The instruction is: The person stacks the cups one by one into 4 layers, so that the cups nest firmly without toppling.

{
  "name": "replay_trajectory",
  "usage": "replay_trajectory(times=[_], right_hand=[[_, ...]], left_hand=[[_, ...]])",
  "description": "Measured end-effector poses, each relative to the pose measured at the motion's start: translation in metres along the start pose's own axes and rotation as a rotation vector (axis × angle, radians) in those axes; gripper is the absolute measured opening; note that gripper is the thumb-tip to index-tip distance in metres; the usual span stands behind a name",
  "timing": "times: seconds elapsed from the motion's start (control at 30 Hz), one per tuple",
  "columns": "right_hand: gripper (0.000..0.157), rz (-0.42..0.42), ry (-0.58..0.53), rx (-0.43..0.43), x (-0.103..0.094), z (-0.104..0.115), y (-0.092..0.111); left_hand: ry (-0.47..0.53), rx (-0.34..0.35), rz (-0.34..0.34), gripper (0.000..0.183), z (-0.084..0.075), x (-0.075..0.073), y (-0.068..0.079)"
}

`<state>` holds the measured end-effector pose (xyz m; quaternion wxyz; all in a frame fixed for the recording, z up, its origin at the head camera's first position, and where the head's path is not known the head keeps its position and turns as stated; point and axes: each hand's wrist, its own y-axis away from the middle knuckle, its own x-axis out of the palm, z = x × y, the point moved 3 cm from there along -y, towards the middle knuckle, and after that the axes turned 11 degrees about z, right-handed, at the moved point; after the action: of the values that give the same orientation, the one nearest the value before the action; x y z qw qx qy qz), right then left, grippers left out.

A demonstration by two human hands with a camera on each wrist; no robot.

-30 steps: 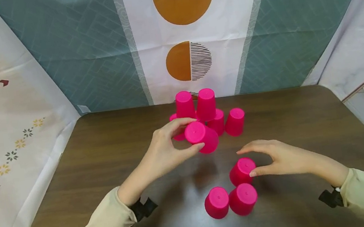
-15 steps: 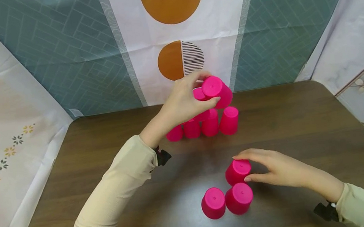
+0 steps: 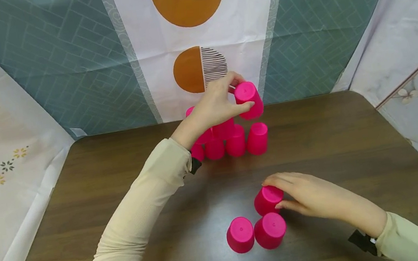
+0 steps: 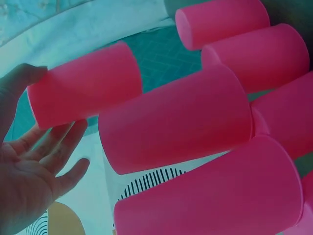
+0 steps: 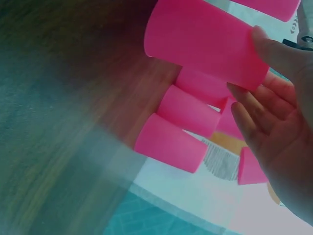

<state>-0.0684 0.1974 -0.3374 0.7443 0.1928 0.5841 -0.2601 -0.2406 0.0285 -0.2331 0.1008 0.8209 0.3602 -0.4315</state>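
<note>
Now | left grip (image 3: 219,103): plain pink cup (image 3: 249,94) | right grip (image 3: 302,192): second cup (image 3: 267,200)

Cream long sleeves (image 3: 127,220), black wristbands (image 3: 362,242)

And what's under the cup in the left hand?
Below the held cup, the head view shows a gap, then the rightmost back-row cup. The held cup's inside is hidden: the left hand holds it upside down, so its walls cover that.

No legible text, no readable labels, numbers or signs
</note>
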Motion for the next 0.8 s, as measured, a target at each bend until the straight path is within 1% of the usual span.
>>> replay_trajectory(times=[0.1,0.2,0.27,0.33,0.4,0.5,0.63,0.8], right_hand=[[0.057,0.013,-0.002,0.005,-0.001,0.000,-0.001],[0.058,0.011,-0.004,0.000,-0.001,0.001,-0.001],[0.058,0.010,-0.007,0.000,-0.001,0.001,-0.002],[0.058,0.003,-0.006,-0.004,-0.001,0.002,-0.002],[0.057,-0.001,-0.002,-0.006,0.000,0.002,-0.002],[0.058,-0.005,0.005,-0.008,0.000,0.003,-0.003],[0.059,-0.005,0.014,0.004,0.001,0.003,-0.002],[0.060,-0.010,0.019,0.013,0.003,0.003,0.000]], left_hand=[[-0.017,0.000,0.043,0.046,0.000,0.001,-0.003],[-0.020,-0.016,0.097,0.046,0.001,0.002,-0.007],[-0.042,-0.028,0.130,0.047,0.001,0.003,-0.009],[-0.080,-0.020,0.153,0.046,0.002,0.005,-0.012],[-0.116,0.001,0.166,0.045,0.002,0.007,-0.016],[-0.141,0.010,0.189,0.043,0.002,0.009,-0.019],[-0.165,-0.023,0.221,0.043,0.000,0.012,-0.021],[-0.191,-0.059,0.242,0.043,0.000,0.015,-0.023]])
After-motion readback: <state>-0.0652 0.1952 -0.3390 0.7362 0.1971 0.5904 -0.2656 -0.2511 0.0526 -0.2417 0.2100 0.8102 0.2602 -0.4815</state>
